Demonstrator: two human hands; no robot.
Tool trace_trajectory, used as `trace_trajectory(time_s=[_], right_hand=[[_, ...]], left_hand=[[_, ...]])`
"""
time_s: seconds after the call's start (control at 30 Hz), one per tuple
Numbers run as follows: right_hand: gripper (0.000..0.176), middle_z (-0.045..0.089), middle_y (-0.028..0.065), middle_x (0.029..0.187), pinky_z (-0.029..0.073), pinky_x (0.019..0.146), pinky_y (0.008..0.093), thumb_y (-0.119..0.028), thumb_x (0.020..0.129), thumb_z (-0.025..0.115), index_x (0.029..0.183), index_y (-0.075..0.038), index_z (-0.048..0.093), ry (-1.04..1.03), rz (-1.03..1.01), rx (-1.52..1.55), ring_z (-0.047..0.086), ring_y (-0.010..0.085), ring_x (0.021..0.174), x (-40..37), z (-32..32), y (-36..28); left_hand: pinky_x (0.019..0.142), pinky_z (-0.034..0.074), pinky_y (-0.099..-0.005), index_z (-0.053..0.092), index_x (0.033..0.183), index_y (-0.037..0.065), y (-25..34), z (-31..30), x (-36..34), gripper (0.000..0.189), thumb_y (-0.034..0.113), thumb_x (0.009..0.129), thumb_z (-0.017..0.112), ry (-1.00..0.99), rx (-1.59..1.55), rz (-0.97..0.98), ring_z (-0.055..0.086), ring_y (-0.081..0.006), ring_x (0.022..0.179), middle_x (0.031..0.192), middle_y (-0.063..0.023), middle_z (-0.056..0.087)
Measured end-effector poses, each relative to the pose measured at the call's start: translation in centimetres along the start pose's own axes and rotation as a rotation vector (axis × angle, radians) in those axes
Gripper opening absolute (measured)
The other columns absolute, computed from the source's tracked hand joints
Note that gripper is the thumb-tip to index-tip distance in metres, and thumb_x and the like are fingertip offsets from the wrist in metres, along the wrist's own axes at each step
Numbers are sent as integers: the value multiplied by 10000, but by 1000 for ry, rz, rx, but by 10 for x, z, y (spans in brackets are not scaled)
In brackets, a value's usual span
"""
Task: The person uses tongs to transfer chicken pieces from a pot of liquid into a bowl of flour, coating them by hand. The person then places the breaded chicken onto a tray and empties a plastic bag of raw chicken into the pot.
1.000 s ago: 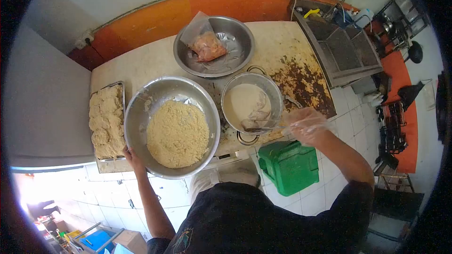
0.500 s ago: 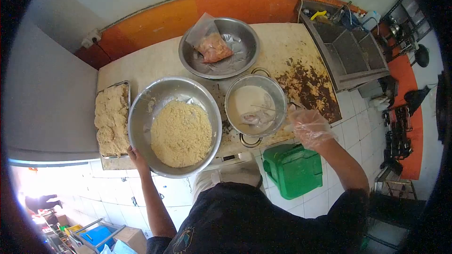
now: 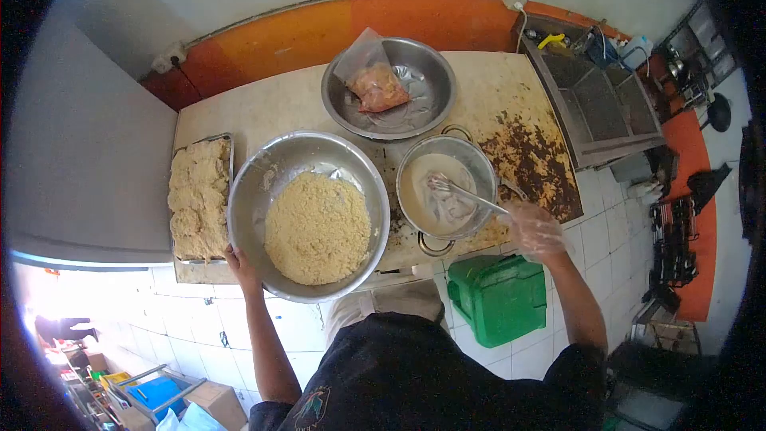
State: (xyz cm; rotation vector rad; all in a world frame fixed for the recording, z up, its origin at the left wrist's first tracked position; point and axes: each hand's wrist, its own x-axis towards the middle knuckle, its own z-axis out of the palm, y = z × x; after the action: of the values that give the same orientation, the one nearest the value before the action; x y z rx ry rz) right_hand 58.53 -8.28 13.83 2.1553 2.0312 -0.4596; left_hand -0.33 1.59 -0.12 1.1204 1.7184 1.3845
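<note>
My left hand [image 3: 244, 270] grips the near-left rim of a large metal bowl [image 3: 369, 183], its thumb on the edge. Pale yellow breading crumbs [image 3: 317, 227] are heaped inside. My right hand [image 3: 536, 230], in a clear plastic glove, is closed on the handle of metal tongs [image 3: 475, 197]. Their tip dips into a two-handled metal pot [image 3: 411, 144] of milky white batter [image 3: 419, 178]. Pale pieces [image 3: 453, 209], perhaps raw meat, lie partly under the batter beside the tip.
Left of the bowl stands a tray of breaded pieces [image 3: 198, 199]. Behind is another metal basin [image 3: 435, 84] with a plastic bag of pinkish pieces [image 3: 378, 88]. A green bin [image 3: 499, 301] stands below the table's front edge; a sink [image 3: 594, 104] is at the right.
My right hand has turned, and the tongs now reach further into the pot, their tip over the pale pieces. My left hand stays on the bowl rim. The whole view has shifted slightly.
</note>
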Motion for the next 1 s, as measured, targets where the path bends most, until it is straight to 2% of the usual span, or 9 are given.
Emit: trace_trajectory(time_s=[0.1, 0.17, 0.37, 0.5, 0.57, 0.73, 0.8, 0.9, 1.0], right_hand=[[249, 632, 150, 893, 504, 691, 372, -190, 890, 569, 1073, -24, 603, 207, -39, -52, 621, 281, 791, -19, 2, -11], [223, 609, 126, 801, 480, 589, 440, -254, 897, 561, 1016, -67, 579, 397, -34, 293, 601, 306, 727, -26, 0, -16], [254, 635, 201, 891, 505, 635, 434, -55, 852, 596, 1104, -33, 581, 556, -15, 174, 625, 355, 775, -58, -20, -32], [218, 632, 159, 875, 500, 677, 436, -185, 886, 552, 1075, -81, 587, 559, 61, 78, 626, 330, 825, -63, -27, -51], [283, 638, 229, 910, 506, 684, 443, -39, 841, 599, 1123, -44, 577, 504, 113, 186, 630, 388, 829, -64, -39, -65], [260, 636, 224, 888, 496, 689, 440, -109, 864, 593, 1113, -37, 579, 524, 87, 115, 624, 388, 816, -80, -66, -96], [256, 633, 216, 862, 487, 679, 441, -143, 876, 587, 1107, -34, 582, 514, 33, 126, 620, 384, 790, -82, -84, -122], [245, 605, 192, 781, 460, 650, 453, -205, 896, 580, 1065, -29, 595, 332, 85, 143, 594, 368, 718, -83, -112, -163], [269, 587, 190, 785, 450, 651, 478, -268, 935, 524, 1049, -27, 560, -88, 160, 392, 596, 377, 730, -69, -114, -196]], left_hand=[[842, 395, -317, 432, 1185, 31, -5, -3, 0, 273, 230, 1008, 373, 7, 51, 20, 476, -182, 950, 1058, -105, 508], [843, 394, -317, 434, 1186, 35, -9, -5, 2, 272, 231, 1008, 373, -13, 44, 36, 475, -182, 950, 1062, -104, 509], [863, 390, -327, 435, 1187, 38, -8, -3, 4, 277, 242, 1011, 371, 12, 52, 28, 476, -184, 968, 1078, -108, 515], [875, 393, -333, 434, 1191, 40, -4, -3, 1, 281, 248, 1011, 372, 19, -1, -119, 482, -187, 982, 1086, -111, 517], [873, 398, -335, 434, 1196, 46, -13, -5, 5, 282, 249, 1011, 373, 20, -3, -155, 486, -189, 980, 1087, -109, 517], [831, 407, -310, 445, 1180, 55, -18, -7, 5, 265, 249, 1008, 393, -30, -292, -227, 488, -179, 915, 1038, -84, 520], [822, 394, -282, 466, 1136, 52, -16, -11, 4, 230, 231, 999, 423, -11, -134, -165, 480, -156, 905, 1007, -64, 526], [820, 392, -275, 471, 1121, 51, -18, -15, 8, 216, 221, 990, 443, -7, -167, -154, 478, -145, 907, 1004, -57, 529], [822, 393, -276, 473, 1113, 47, 0, -8, 8, 215, 215, 981, 461, -17, -267, -185, 478, -143, 910, 1005, -56, 529]])
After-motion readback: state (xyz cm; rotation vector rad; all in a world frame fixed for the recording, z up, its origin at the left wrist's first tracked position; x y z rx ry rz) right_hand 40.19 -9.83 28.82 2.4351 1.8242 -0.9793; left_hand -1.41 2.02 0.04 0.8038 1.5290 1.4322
